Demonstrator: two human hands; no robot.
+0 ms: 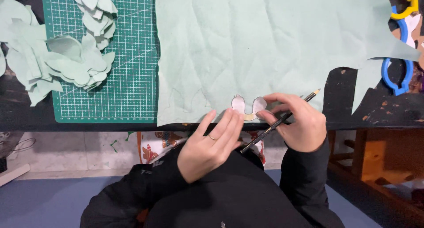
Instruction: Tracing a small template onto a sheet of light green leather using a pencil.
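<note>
On pale green paper (265, 42), small white two-lobed petal template (247, 106) under hands.
</note>
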